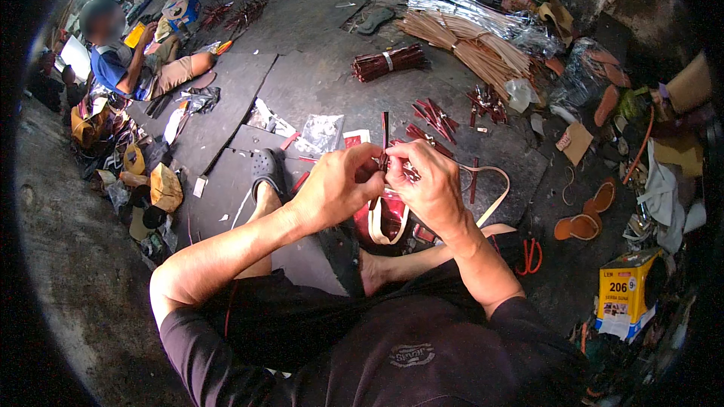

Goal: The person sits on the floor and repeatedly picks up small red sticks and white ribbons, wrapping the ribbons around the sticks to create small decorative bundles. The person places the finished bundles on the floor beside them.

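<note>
A narrow dark red-brown strip [385, 126] stands upright between my hands, above my lap. My left hand [339, 182] pinches near its lower end from one side, fingers curled. From the other side my right hand [428, 179] closes thumb and fingertips on the same strip. The exact grip of each fingertip is hard to make out. Just below the hands lies a shiny dark red piece [386, 220], partly hidden by them. A cream strap [494, 194] loops out beside my right wrist. Loose red strips [436, 119] lie on the floor beyond my hands.
A tied bundle of dark red strips [388, 62] and a pile of long tan strips [467, 45] lie farther off. Red-handled scissors [531, 258], orange sandals [587, 217] and a yellow can [632, 290] are at right. Another person [143, 68] sits at far left.
</note>
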Demonstrator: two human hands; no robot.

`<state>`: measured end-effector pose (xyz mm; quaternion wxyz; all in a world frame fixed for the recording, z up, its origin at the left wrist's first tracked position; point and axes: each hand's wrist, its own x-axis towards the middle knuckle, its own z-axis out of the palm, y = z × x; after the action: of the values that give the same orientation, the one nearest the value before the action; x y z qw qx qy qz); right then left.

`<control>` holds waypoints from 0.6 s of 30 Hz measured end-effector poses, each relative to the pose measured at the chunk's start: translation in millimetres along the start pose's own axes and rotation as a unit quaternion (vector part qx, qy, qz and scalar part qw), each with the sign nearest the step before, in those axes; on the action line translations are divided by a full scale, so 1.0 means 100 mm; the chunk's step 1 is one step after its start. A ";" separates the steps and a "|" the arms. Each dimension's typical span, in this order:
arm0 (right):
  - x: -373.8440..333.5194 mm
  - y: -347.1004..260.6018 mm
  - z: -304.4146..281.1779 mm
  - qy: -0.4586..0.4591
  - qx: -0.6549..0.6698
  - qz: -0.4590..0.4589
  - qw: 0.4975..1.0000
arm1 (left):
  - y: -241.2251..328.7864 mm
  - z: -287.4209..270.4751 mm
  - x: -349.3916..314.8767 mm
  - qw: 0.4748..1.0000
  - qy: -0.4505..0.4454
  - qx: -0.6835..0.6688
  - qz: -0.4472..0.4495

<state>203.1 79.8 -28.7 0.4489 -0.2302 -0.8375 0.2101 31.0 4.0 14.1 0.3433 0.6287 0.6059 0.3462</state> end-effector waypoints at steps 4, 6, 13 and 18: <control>0.03 -0.14 -0.05 0.002 0.190 0.219 0.957 | -0.06 -0.01 0.06 0.976 0.004 -0.211 -0.061; -0.02 -0.16 -0.01 -0.005 0.277 0.273 0.921 | -0.02 -0.02 0.08 0.955 0.027 -0.287 -0.071; 0.00 -0.05 -0.03 -0.058 0.267 0.231 0.934 | 0.01 -0.13 0.07 0.979 0.016 -0.191 -0.062; 0.05 -0.09 -0.20 -0.068 0.260 0.237 0.934 | 0.01 -0.32 0.08 0.978 -0.028 -0.198 -0.051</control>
<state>215.6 78.7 -10.3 0.3725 -0.2821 -0.7031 0.5360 4.6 12.7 31.7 0.4953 0.5262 0.5462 0.4236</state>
